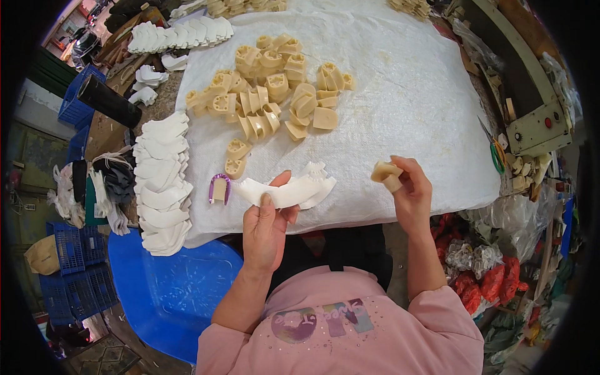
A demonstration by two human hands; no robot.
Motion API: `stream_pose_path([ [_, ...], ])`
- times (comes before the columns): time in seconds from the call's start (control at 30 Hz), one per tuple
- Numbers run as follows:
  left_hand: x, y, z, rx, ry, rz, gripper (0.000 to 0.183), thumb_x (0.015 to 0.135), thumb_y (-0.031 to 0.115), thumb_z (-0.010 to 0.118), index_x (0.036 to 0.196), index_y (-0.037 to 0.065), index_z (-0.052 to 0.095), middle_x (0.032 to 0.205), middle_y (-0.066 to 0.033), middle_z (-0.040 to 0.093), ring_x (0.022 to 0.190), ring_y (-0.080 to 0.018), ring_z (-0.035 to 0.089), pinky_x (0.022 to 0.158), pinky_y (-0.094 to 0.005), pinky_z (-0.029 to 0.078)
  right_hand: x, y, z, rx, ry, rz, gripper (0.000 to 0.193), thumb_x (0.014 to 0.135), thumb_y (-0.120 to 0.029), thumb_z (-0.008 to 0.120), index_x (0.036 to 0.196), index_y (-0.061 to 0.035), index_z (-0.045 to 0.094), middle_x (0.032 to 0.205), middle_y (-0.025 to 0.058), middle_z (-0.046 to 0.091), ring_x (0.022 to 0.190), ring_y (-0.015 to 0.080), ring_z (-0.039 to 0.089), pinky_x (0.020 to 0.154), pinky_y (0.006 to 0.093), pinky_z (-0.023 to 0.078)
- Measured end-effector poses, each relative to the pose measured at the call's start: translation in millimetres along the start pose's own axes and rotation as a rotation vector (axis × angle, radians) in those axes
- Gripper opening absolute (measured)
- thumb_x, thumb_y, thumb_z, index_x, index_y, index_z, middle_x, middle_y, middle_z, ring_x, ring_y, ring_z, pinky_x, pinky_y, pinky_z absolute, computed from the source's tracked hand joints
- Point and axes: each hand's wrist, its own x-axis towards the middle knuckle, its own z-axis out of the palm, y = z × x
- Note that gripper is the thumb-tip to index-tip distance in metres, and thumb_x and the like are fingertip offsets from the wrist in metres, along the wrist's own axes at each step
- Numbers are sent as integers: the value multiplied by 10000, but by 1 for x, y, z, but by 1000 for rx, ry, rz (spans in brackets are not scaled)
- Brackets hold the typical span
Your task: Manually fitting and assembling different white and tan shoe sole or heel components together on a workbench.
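Note:
My left hand grips curved white sheet pieces with notched ends, the thumb pressed on top near their left part. Off to the right, my right hand pinches a beige plastic shoe heel just above the white cloth. A loose heap of similar beige heels lies on the cloth beyond my left hand. Beside that hand's white pieces stands a small beige part with a shiny purple U-shaped edge. My fingers partly hide both held things.
Overlapping white pieces line the table's left edge, with another row at the far left. White cloth covers the tabletop. A blue basin sits below left. Green-handled scissors and a control box are at right.

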Motion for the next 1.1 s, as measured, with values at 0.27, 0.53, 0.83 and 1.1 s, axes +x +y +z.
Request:
stream_pose_path([
  [0.27,-6,-7,27,-32,-17,65,455,978,254,374,1276,-90,394,1171,-141,530,1051,-186,534,885,-326,433,-10,-68,50,399,9,-459,407,722,114,582,1092,-47,531,1046,147,605,888,304,601,749,354,493],
  [0.53,-17,9,28,-78,-117,56,412,986,202,342,1252,-106,409,1207,-168,516,1085,-195,539,916,-321,458,-6,-66,66,325,77,-672,480,646,130,583,1088,-56,556,1028,123,587,914,304,555,766,379,463],
  [0.83,-21,7,31,62,-73,51,432,992,213,301,1248,-118,403,1227,-173,498,1108,-203,523,945,-332,432,-6,-63,71,260,84,-669,471,643,109,599,1083,-54,555,1012,112,587,879,280,537,751,379,446],
  [1.1,-18,3,16,386,-141,263,467,997,250,286,1221,-134,426,1239,-187,491,1139,-217,498,956,-330,402,-1,-59,73,21,185,-740,432,603,1,604,1020,-103,564,909,32,602,773,220,471,721,405,259],
])
